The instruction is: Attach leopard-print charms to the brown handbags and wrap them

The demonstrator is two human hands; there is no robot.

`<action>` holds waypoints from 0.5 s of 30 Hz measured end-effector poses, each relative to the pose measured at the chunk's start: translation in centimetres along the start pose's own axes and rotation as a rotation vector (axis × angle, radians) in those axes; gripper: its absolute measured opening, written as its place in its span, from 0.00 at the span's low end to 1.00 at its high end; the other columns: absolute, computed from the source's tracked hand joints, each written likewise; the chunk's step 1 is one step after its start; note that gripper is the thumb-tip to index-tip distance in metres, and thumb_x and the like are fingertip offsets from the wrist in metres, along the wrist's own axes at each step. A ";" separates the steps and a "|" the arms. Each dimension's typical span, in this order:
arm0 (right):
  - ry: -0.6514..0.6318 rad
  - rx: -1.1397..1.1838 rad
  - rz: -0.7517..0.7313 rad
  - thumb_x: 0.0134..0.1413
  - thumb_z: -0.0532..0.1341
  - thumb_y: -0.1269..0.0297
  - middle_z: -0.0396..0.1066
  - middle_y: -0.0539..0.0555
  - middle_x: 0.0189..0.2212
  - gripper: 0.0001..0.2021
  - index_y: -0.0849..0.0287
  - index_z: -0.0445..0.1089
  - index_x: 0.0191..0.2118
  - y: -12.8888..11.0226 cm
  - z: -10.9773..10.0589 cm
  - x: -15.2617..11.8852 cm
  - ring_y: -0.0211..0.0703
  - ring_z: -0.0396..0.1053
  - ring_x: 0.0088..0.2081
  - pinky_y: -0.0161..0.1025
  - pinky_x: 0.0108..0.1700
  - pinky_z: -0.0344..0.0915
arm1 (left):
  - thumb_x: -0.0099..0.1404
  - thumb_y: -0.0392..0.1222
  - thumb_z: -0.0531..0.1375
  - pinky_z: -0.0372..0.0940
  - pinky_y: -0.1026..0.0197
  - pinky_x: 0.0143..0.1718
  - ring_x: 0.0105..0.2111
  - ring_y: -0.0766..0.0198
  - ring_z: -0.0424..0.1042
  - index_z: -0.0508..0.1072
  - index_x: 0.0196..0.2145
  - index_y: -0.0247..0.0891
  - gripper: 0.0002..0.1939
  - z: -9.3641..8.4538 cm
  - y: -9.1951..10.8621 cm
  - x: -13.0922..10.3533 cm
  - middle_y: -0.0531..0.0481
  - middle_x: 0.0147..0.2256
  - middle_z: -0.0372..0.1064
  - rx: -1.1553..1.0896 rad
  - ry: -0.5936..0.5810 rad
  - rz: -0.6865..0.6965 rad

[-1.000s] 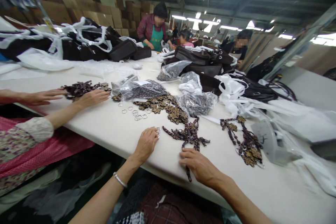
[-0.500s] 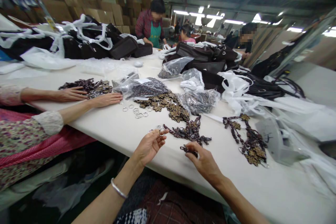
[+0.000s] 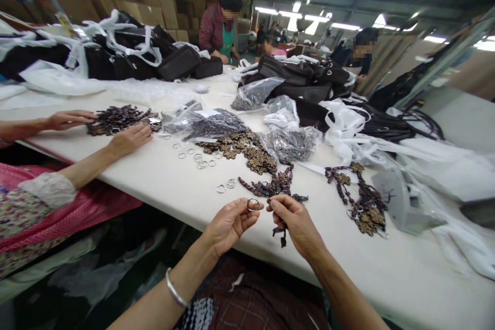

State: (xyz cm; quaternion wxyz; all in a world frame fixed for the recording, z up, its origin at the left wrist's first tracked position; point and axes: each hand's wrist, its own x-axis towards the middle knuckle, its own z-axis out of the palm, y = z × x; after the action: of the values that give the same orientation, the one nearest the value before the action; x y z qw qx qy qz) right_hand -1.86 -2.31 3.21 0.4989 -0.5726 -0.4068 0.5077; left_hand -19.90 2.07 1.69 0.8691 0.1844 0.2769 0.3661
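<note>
My left hand (image 3: pixel 232 224) pinches a silver metal ring (image 3: pixel 253 205) between thumb and fingers, just above the table's near edge. Close beside it on the right, my right hand (image 3: pixel 296 221) is closed on a short dark brown strap (image 3: pixel 283 240), whose ends dangle below the fingers. The fingertips of both hands almost meet. Beyond them lies a small heap of dark straps (image 3: pixel 276 185). Several loose rings (image 3: pixel 220 188) rest on the white table (image 3: pixel 174 185) to the left. Next to the heap spreads a pile of tan-and-brown flower-shaped pieces (image 3: pixel 247 149).
Bags of dark parts (image 3: pixel 216 125) lie mid-table. Strung flower pieces (image 3: pixel 369 219) sit at right beside a grey-white holder (image 3: pixel 402 201). A co-worker's hands (image 3: pixel 133 139) touch a dark pile at left. Black bags (image 3: pixel 181 64) with white wrapping line the back, where other people stand.
My right hand has lifted the strap and come closer to my left hand, which moved right with the ring. The co-worker's hands at left have shifted left.
</note>
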 end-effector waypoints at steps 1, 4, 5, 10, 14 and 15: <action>-0.007 -0.017 0.004 0.52 0.65 0.50 0.71 0.51 0.29 0.15 0.59 0.72 0.36 -0.2 0.1 -0.3 0.33 0.61 0.25 0.30 0.24 0.55 | 0.61 0.38 0.67 0.74 0.70 0.36 0.32 0.68 0.77 0.73 0.32 0.30 0.09 0.1 -0.1 -0.2 0.44 0.39 0.75 0.019 -0.002 0.006; 0.000 -0.058 -0.013 0.52 0.65 0.51 0.68 0.48 0.25 0.14 0.58 0.72 0.36 -0.6 0.3 -1.1 0.34 0.62 0.25 0.32 0.26 0.58 | 0.57 0.43 0.70 0.74 0.67 0.36 0.33 0.66 0.77 0.71 0.30 0.32 0.14 0.7 -0.1 -0.7 0.44 0.40 0.75 0.103 -0.003 0.032; 0.011 -0.072 -0.027 0.52 0.65 0.51 0.69 0.48 0.25 0.15 0.58 0.73 0.37 -0.8 0.4 -1.4 0.35 0.62 0.25 0.32 0.27 0.58 | 0.56 0.44 0.70 0.74 0.67 0.36 0.33 0.65 0.77 0.70 0.30 0.32 0.15 0.9 -0.1 -0.9 0.43 0.40 0.75 0.137 0.003 0.046; 0.000 -0.140 -0.054 0.51 0.65 0.53 0.73 0.53 0.31 0.15 0.59 0.74 0.39 -1.9 0.7 -2.4 0.37 0.65 0.27 0.35 0.29 0.60 | 0.57 0.45 0.68 0.72 0.64 0.38 0.32 0.64 0.77 0.68 0.27 0.33 0.15 1.5 -0.1 -1.7 0.45 0.34 0.76 0.283 0.000 0.138; -0.008 -0.159 -0.061 0.51 0.65 0.54 0.74 0.52 0.30 0.15 0.59 0.75 0.40 -2.3 1.1 -2.9 0.37 0.65 0.27 0.35 0.29 0.60 | 0.58 0.45 0.67 0.72 0.62 0.40 0.31 0.64 0.76 0.70 0.28 0.33 0.13 1.6 -0.3 -2.3 0.48 0.29 0.74 0.332 -0.015 0.196; -0.010 -0.163 -0.073 0.51 0.65 0.54 0.74 0.52 0.30 0.14 0.59 0.75 0.39 -2.3 1.2 -2.9 0.37 0.65 0.27 0.35 0.29 0.60 | 0.58 0.45 0.67 0.72 0.61 0.40 0.31 0.63 0.76 0.69 0.27 0.33 0.14 1.6 -0.3 -2.5 0.48 0.30 0.75 0.343 -0.012 0.208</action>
State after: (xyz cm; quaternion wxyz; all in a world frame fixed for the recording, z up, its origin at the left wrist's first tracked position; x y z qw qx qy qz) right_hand -3.36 -4.59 6.03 0.4669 -0.5934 -0.4697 0.4574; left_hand -20.23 -0.17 3.62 0.7842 0.3594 0.3093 0.4002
